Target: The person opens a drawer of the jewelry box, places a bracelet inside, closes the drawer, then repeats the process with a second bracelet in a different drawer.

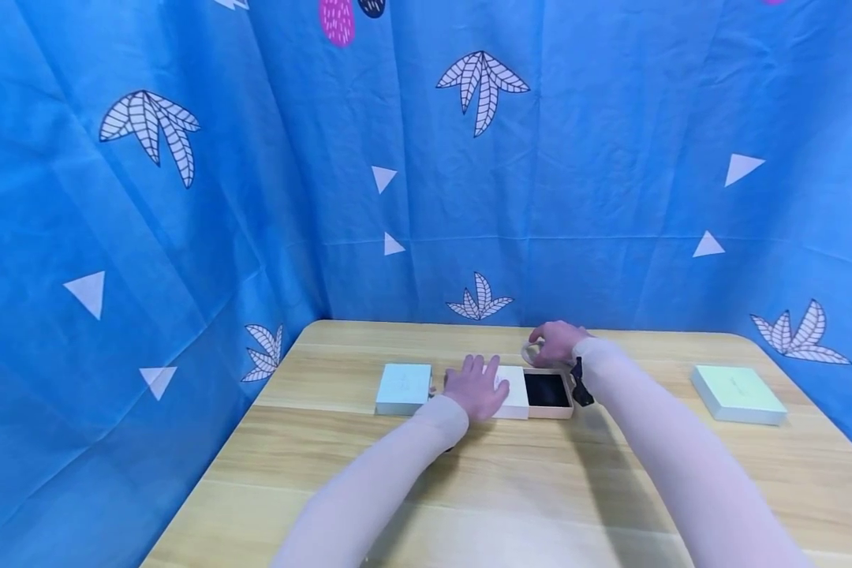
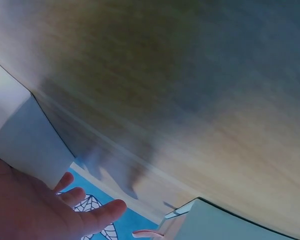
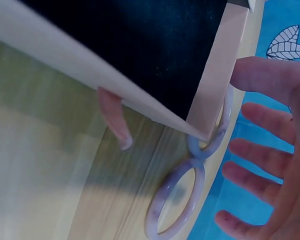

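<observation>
On the left of the worktop [image 1: 511, 509] sat a pale blue box [image 1: 403, 385], apparently closed; next to it, the left hand [image 1: 474, 388] lay spread on a white box [image 1: 514, 393], its grip straight-fingered and holding nothing; the box's tray [image 1: 550, 412] stood partly out rightward, only black lining showing; two marbled bangles [image 3: 165, 192] were outside, just beyond it, near the right hand [image 1: 557, 344], its grip loose and unclosed; opening looked partly done, bangles unboxed, though whether they were coming or going I couldn't tell; far right, a green box [image 1: 740, 388] sat apparently shut.
</observation>
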### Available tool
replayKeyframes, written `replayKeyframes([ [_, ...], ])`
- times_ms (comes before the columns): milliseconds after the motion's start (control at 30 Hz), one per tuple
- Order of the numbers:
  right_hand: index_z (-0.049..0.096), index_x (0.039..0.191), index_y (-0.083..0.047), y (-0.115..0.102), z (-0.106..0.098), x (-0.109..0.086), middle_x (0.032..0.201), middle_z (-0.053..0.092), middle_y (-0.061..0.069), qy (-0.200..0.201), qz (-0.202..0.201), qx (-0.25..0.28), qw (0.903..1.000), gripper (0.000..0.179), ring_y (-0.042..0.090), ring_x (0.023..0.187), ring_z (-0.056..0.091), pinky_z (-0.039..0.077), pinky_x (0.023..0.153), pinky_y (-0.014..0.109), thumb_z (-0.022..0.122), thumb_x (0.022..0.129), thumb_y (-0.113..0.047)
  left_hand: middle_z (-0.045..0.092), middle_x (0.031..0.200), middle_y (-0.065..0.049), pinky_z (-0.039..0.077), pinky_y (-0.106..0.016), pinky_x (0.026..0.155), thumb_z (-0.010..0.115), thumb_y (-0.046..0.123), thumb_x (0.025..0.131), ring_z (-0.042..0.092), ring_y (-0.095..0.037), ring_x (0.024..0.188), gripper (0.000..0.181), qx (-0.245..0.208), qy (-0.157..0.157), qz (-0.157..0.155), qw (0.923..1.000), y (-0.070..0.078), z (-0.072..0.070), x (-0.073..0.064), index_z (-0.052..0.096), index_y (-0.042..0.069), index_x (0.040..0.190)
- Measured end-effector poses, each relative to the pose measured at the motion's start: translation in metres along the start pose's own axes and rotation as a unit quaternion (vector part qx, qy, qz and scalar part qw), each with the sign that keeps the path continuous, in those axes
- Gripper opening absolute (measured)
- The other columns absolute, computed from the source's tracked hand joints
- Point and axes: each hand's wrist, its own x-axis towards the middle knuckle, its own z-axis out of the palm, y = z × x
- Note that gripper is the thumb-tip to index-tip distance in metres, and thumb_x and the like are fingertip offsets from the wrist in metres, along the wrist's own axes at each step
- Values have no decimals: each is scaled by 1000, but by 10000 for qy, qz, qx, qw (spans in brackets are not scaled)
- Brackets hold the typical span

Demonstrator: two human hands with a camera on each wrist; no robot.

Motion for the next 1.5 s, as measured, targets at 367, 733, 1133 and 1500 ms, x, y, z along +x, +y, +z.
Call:
replayKeyframes([
  [367, 69, 128, -16, 6, 8, 16, 130, 66, 15, -16, -34, -142, 9999, 61, 37, 119, 58, 41, 94, 71, 80, 72, -38, 30, 164, -4, 36, -59, 112, 16, 64, 101, 26, -25, 152, 70, 135, 43, -73, 9999, 2, 0, 0, 19, 30, 162],
  [733, 70, 127, -17, 5, 8, 22, 122, 69, 10, -52, 138, -234, 9996, 58, 31, 108, 58, 42, 90, 59, 82, 74, -36, 28, 165, -4, 34, -59, 113, 16, 62, 102, 24, -25, 153, 69, 138, 35, -100, 9998, 5, -5, -3, 18, 29, 163],
  [1133, 70, 125, -15, 4, 8, 18, 119, 70, 10, -63, 67, -337, 9994, 52, 31, 107, 58, 41, 90, 59, 80, 78, -37, 29, 165, -3, 34, -58, 114, 16, 62, 102, 26, -24, 153, 68, 138, 19, -254, 9996, 12, -7, -7, 19, 31, 162],
  [1500, 70, 125, -16, 4, 7, 14, 119, 71, 9, 135, -85, -451, 9989, 52, 31, 109, 61, 42, 92, 63, 78, 78, -38, 34, 162, -5, 37, -58, 111, 17, 59, 103, 30, -26, 150, 66, 183, 190, -85, 9996, 9, -8, -12, 22, 28, 162],
])
